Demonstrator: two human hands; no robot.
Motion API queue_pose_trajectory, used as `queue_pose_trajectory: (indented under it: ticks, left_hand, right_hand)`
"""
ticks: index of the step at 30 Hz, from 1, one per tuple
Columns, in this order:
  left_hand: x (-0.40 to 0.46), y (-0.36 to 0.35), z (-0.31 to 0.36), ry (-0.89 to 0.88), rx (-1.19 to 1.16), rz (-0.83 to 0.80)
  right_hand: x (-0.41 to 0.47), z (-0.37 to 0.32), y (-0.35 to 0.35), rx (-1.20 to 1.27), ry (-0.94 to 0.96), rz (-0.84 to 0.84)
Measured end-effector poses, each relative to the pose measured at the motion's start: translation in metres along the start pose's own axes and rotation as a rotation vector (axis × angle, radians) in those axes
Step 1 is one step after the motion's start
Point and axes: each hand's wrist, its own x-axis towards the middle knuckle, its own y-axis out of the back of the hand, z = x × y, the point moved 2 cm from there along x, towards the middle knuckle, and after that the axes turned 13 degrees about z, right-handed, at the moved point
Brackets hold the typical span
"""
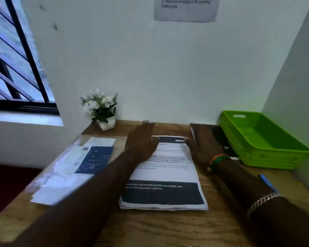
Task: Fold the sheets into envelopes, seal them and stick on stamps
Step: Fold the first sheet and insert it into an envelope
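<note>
- Head view: a stack of printed sheets lies flat on the wooden counter, in the middle, its far end reaching toward the wall.
- The left hand rests on the stack's far left corner, fingers spread flat, gripping nothing; it hides part of the print.
- The right hand lies at the stack's far right edge, fingers extended and touching the paper; whether it pinches a sheet I cannot tell. Its wrist has an orange-green band.
- Left of the stack, a clear bag with pale papers and a dark blue card; blurred, contents unclear.
- Right of the stack, a green basket; a dark flat object between them is mostly hidden by the right hand.
- A blue pen lies right of the stack, partly behind the forearm.
- Beyond the stack's left side, a flower pot.
- The wall notice is cut off at the top.
</note>
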Motion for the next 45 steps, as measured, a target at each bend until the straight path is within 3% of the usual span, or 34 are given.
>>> queue_pose_trajectory:
  ticks: [7,10,15,19,25,45]
  left_hand:
    - [-0.022,0.006,-0.012,0.118,-0.153,-0.073]
    - [-0.025,-0.001,-0.019,0.135,-0.196,-0.087]
    - [-0.015,-0.011,-0.032,0.172,-0.234,-0.103]
    - [-0.015,-0.014,-0.037,0.166,-0.204,-0.154]
    - [-0.016,-0.017,-0.035,0.155,-0.163,-0.234]
    - [-0.017,-0.016,-0.032,0.207,-0.158,-0.176]
  right_hand:
    - [-0.026,0.003,0.006,0.013,-0.151,0.007]
    - [-0.019,0.004,0.001,-0.024,-0.163,-0.067]
    - [-0.001,0.017,-0.013,-0.134,-0.117,-0.049]
    - [-0.004,0.023,-0.025,-0.233,-0.001,-0.135]
    - [-0.007,0.025,-0.035,-0.195,0.009,-0.188]
    - [-0.006,0.008,-0.030,-0.016,-0.037,-0.097]
